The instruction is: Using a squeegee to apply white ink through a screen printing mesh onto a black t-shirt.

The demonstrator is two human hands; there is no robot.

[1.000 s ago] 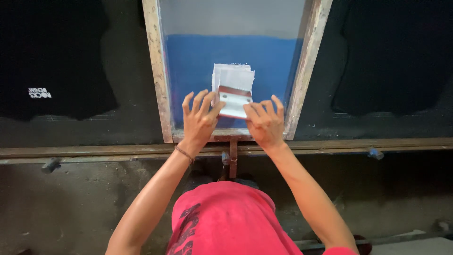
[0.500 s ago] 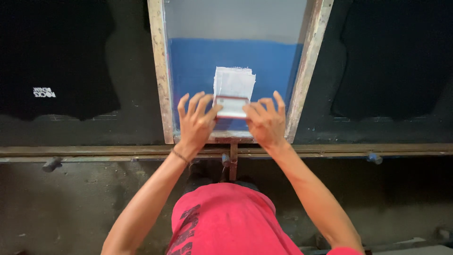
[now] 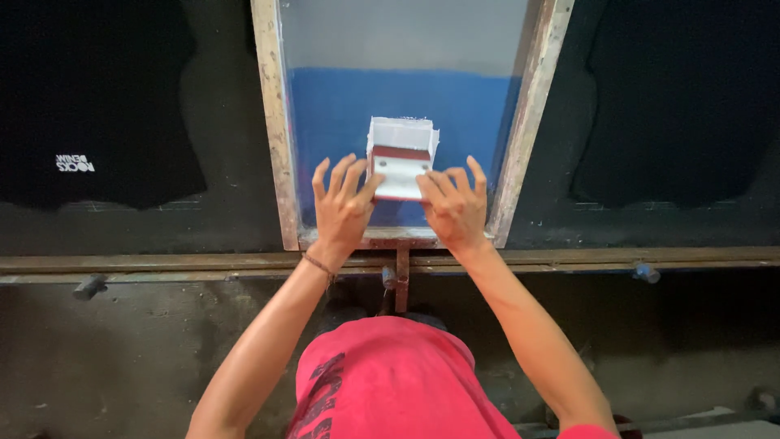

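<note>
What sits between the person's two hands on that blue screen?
In the head view, a small white-and-red squeegee block lies between the left hand and right hand, fingertips touching its sides, on the wooden-framed blue mesh screen.

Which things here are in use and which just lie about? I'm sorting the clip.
In use:
left hand
right hand
squeegee, touched by both hands
screen frame with blue mesh

Lying about:
left black shirt
right black shirt
rail
</note>
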